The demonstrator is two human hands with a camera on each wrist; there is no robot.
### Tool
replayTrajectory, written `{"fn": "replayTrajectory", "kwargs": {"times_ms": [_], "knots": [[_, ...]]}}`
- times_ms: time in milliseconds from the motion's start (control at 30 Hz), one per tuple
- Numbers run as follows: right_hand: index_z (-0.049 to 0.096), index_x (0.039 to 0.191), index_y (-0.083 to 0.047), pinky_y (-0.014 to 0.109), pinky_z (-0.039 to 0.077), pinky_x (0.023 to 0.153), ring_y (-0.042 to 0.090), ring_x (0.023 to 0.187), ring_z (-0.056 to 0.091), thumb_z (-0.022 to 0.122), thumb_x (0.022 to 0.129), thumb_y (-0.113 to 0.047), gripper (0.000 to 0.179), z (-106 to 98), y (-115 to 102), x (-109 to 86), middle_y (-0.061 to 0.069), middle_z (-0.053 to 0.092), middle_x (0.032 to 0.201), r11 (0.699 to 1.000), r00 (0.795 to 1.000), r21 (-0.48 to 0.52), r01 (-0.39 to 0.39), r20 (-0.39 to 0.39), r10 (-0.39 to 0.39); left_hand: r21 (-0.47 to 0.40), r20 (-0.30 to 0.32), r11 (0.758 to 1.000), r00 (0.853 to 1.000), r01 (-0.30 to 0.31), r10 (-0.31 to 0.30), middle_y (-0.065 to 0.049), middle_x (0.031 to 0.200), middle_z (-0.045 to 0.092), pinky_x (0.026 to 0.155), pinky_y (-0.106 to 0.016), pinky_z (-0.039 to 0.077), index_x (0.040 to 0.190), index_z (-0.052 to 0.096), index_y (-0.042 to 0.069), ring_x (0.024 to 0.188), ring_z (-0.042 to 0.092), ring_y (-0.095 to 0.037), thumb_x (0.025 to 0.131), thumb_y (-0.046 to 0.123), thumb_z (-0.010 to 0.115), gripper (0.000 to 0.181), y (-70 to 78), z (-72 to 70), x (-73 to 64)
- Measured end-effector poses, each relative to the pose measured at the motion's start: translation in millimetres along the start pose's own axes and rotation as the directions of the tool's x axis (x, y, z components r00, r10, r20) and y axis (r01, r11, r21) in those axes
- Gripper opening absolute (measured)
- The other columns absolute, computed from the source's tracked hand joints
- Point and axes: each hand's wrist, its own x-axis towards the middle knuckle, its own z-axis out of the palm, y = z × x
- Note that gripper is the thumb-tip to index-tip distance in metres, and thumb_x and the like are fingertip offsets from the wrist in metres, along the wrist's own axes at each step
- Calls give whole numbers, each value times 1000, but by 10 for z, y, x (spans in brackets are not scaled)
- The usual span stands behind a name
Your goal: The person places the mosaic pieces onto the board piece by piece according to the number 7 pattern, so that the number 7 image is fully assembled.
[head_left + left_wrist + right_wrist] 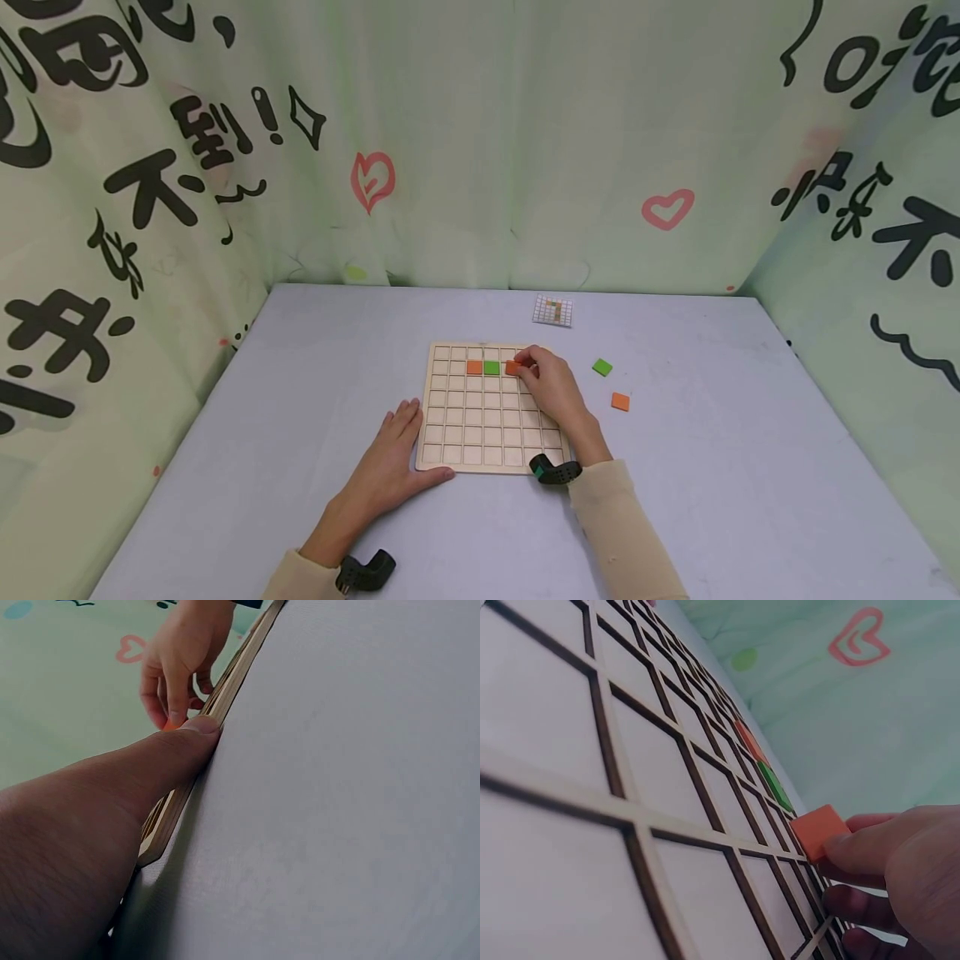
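A wooden grid board (472, 433) lies on the table, an orange tile (475, 367) and a green tile (491, 367) sitting side by side in one of its upper rows. My right hand (553, 390) pinches another orange tile (821, 831) between thumb and fingers, just right of the green one. In the right wrist view that tile is tilted against the board's cells. My left hand (390, 462) rests at the board's lower left corner, fingers along the left side. Its thumb (180, 750) touches the front edge in the left wrist view.
Right of the board lie a loose green tile (602, 367) and a loose orange tile (620, 402). A small printed grid card (552, 311) with a coloured pattern lies behind the board. Printed curtains (510, 150) stand around the white table (720, 467).
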Motion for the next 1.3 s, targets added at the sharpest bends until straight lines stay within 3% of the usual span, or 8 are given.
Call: {"fn": "replayTrajectory", "kwargs": {"times_ms": [700, 933, 1300], "knots": [[70, 122, -8, 34, 52, 76, 20, 86, 57, 65, 98, -14, 25, 42, 1, 4, 9, 68, 106, 995, 999, -93, 43, 6, -43, 0, 1, 1000, 1000, -8, 8, -19, 163, 30, 129, -49, 20, 153, 34, -4, 155, 22, -33, 79, 60, 76, 106, 3, -11, -7], [68, 127, -7, 30, 48, 70, 19, 84, 55, 64, 99, -19, 31, 54, -1, 9, 10, 66, 108, 991, 999, -130, 33, 34, -29, -2, 4, 1000, 1000, -9, 9, -19, 163, 30, 129, -48, 19, 154, 34, -4, 155, 22, -33, 79, 60, 76, 106, 1, -7, -3], [68, 128, -4, 30, 48, 69, 19, 83, 56, 63, 99, -20, 33, 72, 0, -8, 10, 63, 106, 991, 999, -128, 48, 29, -45, -5, 5, 1000, 1000, 0, 0, -19, 163, 30, 129, -48, 19, 153, 34, -4, 155, 22, -33, 79, 59, 77, 106, 12, -15, -7]]}}
